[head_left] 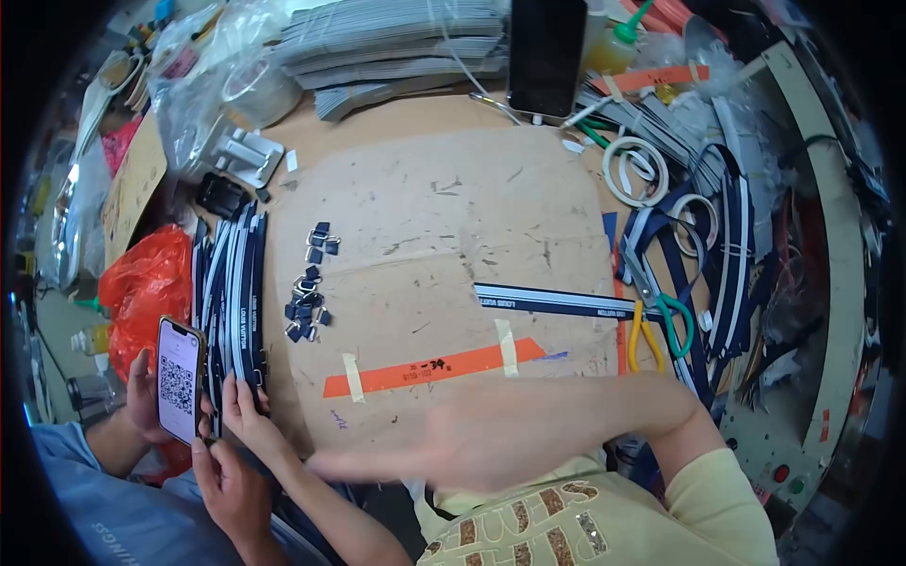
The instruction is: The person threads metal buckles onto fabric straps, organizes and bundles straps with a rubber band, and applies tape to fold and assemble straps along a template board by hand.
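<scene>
My left hand [249,412] is at the lower end of a row of navy, white-striped webbing straps [243,302]; its fingers close around the end of the nearest straps. My right hand [387,460] reaches leftward across the bottom of the table, smeared by motion; a finger seems stretched out, and no held thing shows. Close by on the left, a co-worker's hands [231,481] hold a phone [179,382] with a QR code on its screen. Small navy tabs with metal rings [307,307] lie in two clusters right of the straps.
One strap [557,300] lies across the table's right side, its end under scissors [651,302]. Orange tape [434,368] is stuck along the front. Grey strip bundles [396,47] and a dark phone [545,57] stand at the back. Tape rolls [635,172] are right; a red bag [146,283] left.
</scene>
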The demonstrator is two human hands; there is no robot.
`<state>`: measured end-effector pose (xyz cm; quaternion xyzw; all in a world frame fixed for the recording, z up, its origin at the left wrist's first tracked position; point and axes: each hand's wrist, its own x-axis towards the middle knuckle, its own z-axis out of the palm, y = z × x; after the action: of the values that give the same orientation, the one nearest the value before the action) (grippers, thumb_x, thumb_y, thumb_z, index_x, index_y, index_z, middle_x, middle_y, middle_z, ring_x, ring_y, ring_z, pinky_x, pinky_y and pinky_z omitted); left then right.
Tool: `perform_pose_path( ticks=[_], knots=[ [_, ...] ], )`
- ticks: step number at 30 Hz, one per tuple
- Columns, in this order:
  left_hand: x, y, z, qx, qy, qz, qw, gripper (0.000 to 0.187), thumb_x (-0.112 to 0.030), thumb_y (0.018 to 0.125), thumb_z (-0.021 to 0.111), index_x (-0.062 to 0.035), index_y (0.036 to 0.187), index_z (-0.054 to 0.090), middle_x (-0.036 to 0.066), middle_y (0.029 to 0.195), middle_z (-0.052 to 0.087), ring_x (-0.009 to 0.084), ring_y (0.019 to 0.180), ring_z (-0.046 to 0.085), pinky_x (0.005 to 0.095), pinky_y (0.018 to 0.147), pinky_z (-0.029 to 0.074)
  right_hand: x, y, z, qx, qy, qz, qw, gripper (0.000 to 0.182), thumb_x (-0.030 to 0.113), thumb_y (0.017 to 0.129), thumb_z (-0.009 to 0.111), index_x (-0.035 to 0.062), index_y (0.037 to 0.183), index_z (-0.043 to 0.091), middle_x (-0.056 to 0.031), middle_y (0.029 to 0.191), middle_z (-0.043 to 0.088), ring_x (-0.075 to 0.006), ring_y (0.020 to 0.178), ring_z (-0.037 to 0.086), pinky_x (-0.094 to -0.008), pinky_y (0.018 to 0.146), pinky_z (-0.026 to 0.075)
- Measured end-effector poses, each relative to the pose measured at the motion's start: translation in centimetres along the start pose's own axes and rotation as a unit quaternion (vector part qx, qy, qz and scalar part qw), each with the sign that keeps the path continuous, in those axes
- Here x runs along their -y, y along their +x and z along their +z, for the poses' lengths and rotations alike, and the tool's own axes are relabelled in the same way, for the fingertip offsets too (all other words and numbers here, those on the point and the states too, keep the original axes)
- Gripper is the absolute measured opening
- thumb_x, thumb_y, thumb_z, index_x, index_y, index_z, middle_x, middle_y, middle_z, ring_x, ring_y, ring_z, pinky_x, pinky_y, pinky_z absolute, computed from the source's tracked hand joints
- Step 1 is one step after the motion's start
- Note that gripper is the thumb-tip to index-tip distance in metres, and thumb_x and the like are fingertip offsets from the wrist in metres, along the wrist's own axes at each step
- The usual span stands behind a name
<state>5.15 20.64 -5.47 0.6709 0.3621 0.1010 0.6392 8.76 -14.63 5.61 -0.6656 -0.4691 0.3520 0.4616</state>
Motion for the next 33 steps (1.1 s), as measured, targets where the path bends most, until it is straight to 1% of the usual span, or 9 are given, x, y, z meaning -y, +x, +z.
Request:
perform_pose_path(
  ticks=[4, 7, 9, 10, 12, 14, 22, 27, 33],
  knots=[
    [2.3, -1.4, 0.8, -0.127, 0.194, 0.179, 0.956, 0.028, -0.019, 0.084, 0.061, 0.0020, 0.102, 0.067, 0.023, 0.104, 0.063, 0.0350, 0.092, 0.058, 0.0408, 0.082, 0.048, -3.8, -3.5, 3.1, -0.121, -0.034, 0.161, 0.979, 0.045, 0.002, 0.084, 0.052, 0.0053, 0.127, 0.044, -0.0148, 0.069, 0.061, -0.0258, 0.052, 0.055, -0.0356, 0.050, 0.041],
    [1.8, -1.1, 2.2, -0.187, 0.423, 0.381, 0.801, 0.026, -0.021, 0.084, 0.061, 0.0023, 0.094, 0.068, 0.024, 0.096, 0.062, 0.0360, 0.086, 0.057, 0.0412, 0.080, 0.047, -6.0, -5.2, 4.2, -0.167, 0.026, 0.197, 0.966, 0.031, 0.002, 0.086, 0.052, 0.0005, 0.116, 0.056, -0.0134, 0.073, 0.065, -0.0228, 0.052, 0.056, -0.0312, 0.051, 0.043],
    [0.0, -3.5, 5.6, -0.160, 0.435, 0.551, 0.694, 0.027, -0.025, 0.083, 0.062, 0.0005, 0.090, 0.068, 0.021, 0.091, 0.062, 0.0357, 0.084, 0.057, 0.0414, 0.079, 0.047, -6.6, -5.3, 4.5, -0.210, 0.020, 0.204, 0.956, 0.029, 0.002, 0.085, 0.054, 0.0005, 0.114, 0.058, -0.0121, 0.075, 0.065, -0.0212, 0.052, 0.055, -0.0296, 0.050, 0.042],
    [0.9, -4.4, 5.8, -0.054, 0.488, 0.398, 0.775, 0.062, -0.024, 0.083, 0.066, -0.0071, 0.138, 0.043, 0.024, 0.132, 0.049, 0.0344, 0.122, 0.050, 0.0399, 0.100, 0.041, -6.8, -5.3, 4.6, -0.252, 0.016, 0.209, 0.945, 0.027, 0.002, 0.085, 0.055, 0.0004, 0.111, 0.061, -0.0107, 0.076, 0.066, -0.0196, 0.052, 0.054, -0.0279, 0.049, 0.041],
    [0.8, -5.7, 9.1, 0.075, 0.424, 0.363, 0.826, 0.066, -0.020, 0.079, 0.067, -0.0051, 0.138, 0.042, 0.022, 0.145, 0.035, 0.0334, 0.137, 0.032, 0.0388, 0.109, 0.030, -7.2, -5.4, 4.7, -0.332, 0.005, 0.218, 0.918, 0.023, 0.002, 0.084, 0.059, 0.0003, 0.106, 0.066, -0.0079, 0.078, 0.068, -0.0165, 0.051, 0.051, -0.0247, 0.048, 0.038],
    [0.7, -5.2, 12.1, 0.123, 0.386, 0.422, 0.811, 0.060, -0.017, 0.084, 0.063, -0.0004, 0.137, 0.041, 0.019, 0.146, 0.035, 0.0343, 0.135, 0.035, 0.0409, 0.111, 0.028, -7.4, -5.2, 4.8, -0.348, -0.004, 0.201, 0.916, 0.022, 0.002, 0.083, 0.060, 0.0000, 0.105, 0.067, -0.0076, 0.078, 0.068, -0.0163, 0.050, 0.051, -0.0243, 0.048, 0.038],
    [-0.1, -0.8, 18.6, 0.213, 0.339, 0.468, 0.788, 0.041, -0.013, 0.080, 0.069, -0.0038, 0.119, 0.059, 0.015, 0.136, 0.050, 0.0313, 0.131, 0.042, 0.0375, 0.107, 0.035, -9.6, -5.1, 5.7, -0.441, -0.153, 0.120, 0.876, 0.021, -0.002, 0.077, 0.064, 0.0003, 0.098, 0.066, -0.0063, 0.081, 0.065, -0.0162, 0.058, 0.050, -0.0229, 0.052, 0.039],
    [-0.5, -1.1, 18.7, 0.237, 0.275, 0.466, 0.807, 0.015, -0.002, 0.076, 0.068, -0.0014, 0.091, 0.064, 0.009, 0.103, 0.062, 0.0246, 0.095, 0.057, 0.0325, 0.085, 0.046, -9.6, -6.7, 4.3, -0.496, -0.266, 0.228, 0.794, 0.021, 0.005, 0.077, 0.065, 0.0040, 0.097, 0.061, -0.0077, 0.088, 0.056, -0.0212, 0.077, 0.052, -0.0293, 0.070, 0.044],
    [-0.6, -2.0, 18.9, 0.243, 0.296, 0.519, 0.764, 0.021, -0.001, 0.074, 0.065, -0.0028, 0.094, 0.061, 0.010, 0.093, 0.057, 0.0249, 0.083, 0.051, 0.0334, 0.078, 0.043, -11.1, -7.7, 4.6, -0.474, -0.296, 0.214, 0.801, 0.017, 0.012, 0.079, 0.067, 0.0064, 0.087, 0.054, -0.0064, 0.088, 0.052, -0.0229, 0.085, 0.050, -0.0338, 0.083, 0.040]
  ],
)
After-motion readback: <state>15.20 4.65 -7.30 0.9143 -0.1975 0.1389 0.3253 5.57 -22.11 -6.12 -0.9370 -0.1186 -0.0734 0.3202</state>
